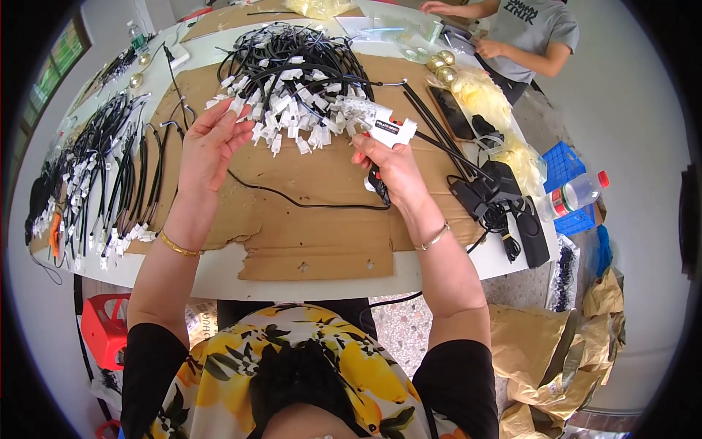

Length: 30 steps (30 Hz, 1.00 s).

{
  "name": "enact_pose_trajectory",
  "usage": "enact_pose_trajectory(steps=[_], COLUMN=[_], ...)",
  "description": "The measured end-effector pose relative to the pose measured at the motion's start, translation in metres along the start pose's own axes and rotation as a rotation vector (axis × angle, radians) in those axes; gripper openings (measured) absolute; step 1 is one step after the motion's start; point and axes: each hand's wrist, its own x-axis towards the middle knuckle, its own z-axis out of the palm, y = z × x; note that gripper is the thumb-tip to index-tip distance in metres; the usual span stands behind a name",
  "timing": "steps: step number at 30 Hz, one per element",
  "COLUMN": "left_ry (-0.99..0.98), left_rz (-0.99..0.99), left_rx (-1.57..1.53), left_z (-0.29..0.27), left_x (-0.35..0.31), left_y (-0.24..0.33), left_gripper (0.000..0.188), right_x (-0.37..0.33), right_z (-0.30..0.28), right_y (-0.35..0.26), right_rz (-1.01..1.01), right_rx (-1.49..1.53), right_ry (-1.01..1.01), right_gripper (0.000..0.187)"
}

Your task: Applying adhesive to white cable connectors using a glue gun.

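My right hand [391, 164] grips a white hot glue gun [391, 130]. Its nozzle points left, toward the pile, and a black cord leads off from it. My left hand [216, 146] is raised left of the gun, fingertips pinched together. Whatever sits between those fingertips is too small to make out against the white connectors behind. Just beyond both hands lies a big heap of black cables [289, 58] with white plug connectors [296, 121]. A thin black cable [174, 80] runs close by my left hand.
Brown cardboard [314, 249] covers the white table. More cables [110, 168] lie in rows at left. At right are black power adapters [497, 183], a phone [451, 113], a plastic bottle [578, 194] and a blue crate [563, 164]. Across the table stands another person [537, 36].
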Motion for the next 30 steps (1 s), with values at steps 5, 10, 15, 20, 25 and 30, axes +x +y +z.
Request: enact_pose_trajectory(steps=[5,10,15,20,25,30], left_ry=[-0.004,0.006,-0.035,-0.015,0.001,0.04], left_rz=[-0.012,-0.023,-0.049,-0.059,-0.081,-0.061], left_rx=[0.01,0.011,0.052,0.026,0.05,0.044], left_z=[-0.001,-0.002,0.005,0.012,0.01,0.008], left_x=[-0.002,-0.009,-0.012,-0.016,-0.017,-0.017], left_y=[-0.002,-0.001,-0.005,-0.003,-0.004,-0.001], left_gripper=[0.024,0.025,0.024,0.025,0.024,0.022], right_x=[-0.001,-0.001,-0.003,-0.004,-0.002,0.0], right_z=[-0.001,0.006,0.005,0.005,0.003,0.007], right_y=[0.0,-0.001,-0.002,-0.001,0.002,0.001], right_rz=[0.006,0.003,0.041,0.037,0.023,0.045], right_rx=[-0.007,0.003,-0.075,-0.056,-0.049,-0.059], right_ry=[-0.001,-0.019,0.073,0.087,0.059,0.097], right_gripper=[0.012,0.012,0.012,0.014,0.015,0.016])
